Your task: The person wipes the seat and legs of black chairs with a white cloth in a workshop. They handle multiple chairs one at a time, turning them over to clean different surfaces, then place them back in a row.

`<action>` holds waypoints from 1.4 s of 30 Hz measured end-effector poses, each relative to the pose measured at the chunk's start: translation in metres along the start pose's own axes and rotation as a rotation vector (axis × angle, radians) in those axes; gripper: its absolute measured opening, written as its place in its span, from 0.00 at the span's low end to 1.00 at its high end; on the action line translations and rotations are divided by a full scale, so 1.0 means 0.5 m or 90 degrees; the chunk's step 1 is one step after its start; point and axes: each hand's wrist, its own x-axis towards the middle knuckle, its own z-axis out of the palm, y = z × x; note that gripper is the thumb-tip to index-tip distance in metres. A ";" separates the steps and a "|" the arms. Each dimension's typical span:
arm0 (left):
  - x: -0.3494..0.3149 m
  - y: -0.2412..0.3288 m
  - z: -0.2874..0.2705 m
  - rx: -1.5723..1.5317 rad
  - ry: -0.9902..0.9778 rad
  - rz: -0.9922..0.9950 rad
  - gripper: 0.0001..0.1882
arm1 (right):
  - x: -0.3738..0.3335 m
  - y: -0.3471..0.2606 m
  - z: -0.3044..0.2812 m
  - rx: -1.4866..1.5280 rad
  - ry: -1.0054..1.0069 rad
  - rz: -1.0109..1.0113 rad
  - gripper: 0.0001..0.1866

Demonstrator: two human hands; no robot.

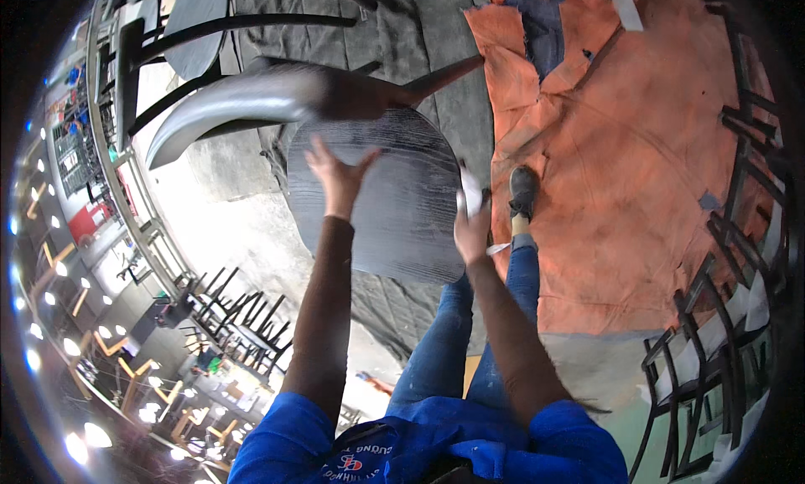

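A dark chair lies before me, its black wood-grained seat (390, 212) facing up at me. Its curved backrest (251, 98) is smeared by motion along the far side of the seat. My left hand (338, 176) is over the left part of the seat, fingers spread and holding nothing; whether it touches the surface I cannot tell. At the seat's right edge is my right hand (472, 231), closed on a small white piece (471, 189), either cloth or paper. Part of that piece is hidden by the fingers.
Dark cloth (419, 23) covers the floor beneath the chair, and a creased orange sheet (620, 199) spreads to its right. Another dark chair (197, 31) is at the far left. Several dark chair frames (713, 341) line the right side, and more chairs (243, 316) stand left.
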 end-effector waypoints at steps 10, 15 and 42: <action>0.066 0.037 0.112 0.109 -0.444 -0.321 0.87 | 0.114 -0.114 -0.031 0.235 -0.084 -0.087 0.23; 0.066 0.048 0.103 0.077 -0.491 -0.262 0.86 | 0.191 -0.084 0.020 -0.002 -0.249 -0.024 0.24; 0.083 0.058 0.110 0.061 -0.541 -0.252 0.86 | 0.273 -0.137 0.023 0.047 -0.221 -0.113 0.25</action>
